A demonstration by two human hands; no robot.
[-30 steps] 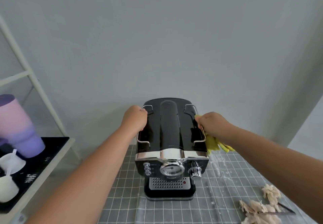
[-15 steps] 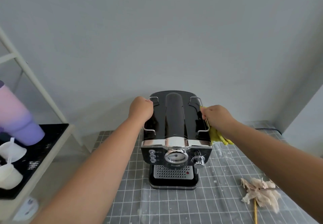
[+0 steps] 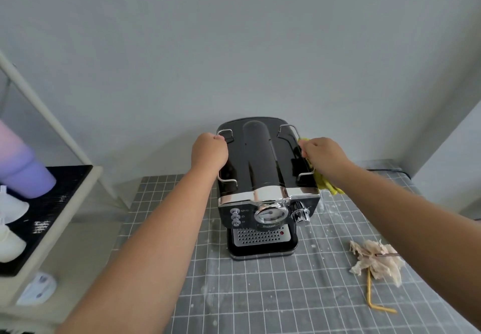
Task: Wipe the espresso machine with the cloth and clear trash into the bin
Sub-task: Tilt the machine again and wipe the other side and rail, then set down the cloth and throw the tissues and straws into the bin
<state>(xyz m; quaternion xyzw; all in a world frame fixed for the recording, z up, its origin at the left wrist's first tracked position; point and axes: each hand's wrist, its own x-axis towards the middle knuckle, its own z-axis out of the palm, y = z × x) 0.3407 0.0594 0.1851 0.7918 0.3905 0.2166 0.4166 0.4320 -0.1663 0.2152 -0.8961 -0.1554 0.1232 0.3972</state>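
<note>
A black and chrome espresso machine (image 3: 263, 174) stands on a grey checked cloth-covered table (image 3: 286, 294), its dial and buttons facing me. My left hand (image 3: 209, 152) grips the machine's upper left edge by the wire rail. My right hand (image 3: 324, 156) holds a yellow cloth (image 3: 325, 184) against the machine's upper right side; most of the cloth is hidden under the hand. Crumpled beige paper trash (image 3: 374, 260) and a bent yellow straw (image 3: 374, 299) lie on the table to the right. No bin is in view.
A white shelf unit (image 3: 59, 203) stands at the left with a black tray (image 3: 52, 203), a purple tumbler (image 3: 23, 167) and white cups (image 3: 10, 240). A grey wall is close behind the machine. White specks dot the tablecloth.
The view has tilted down and shifted, showing more of the table, the trash and the straw. Both hands stay on the machine's sides, the right one slightly further back with the cloth.
</note>
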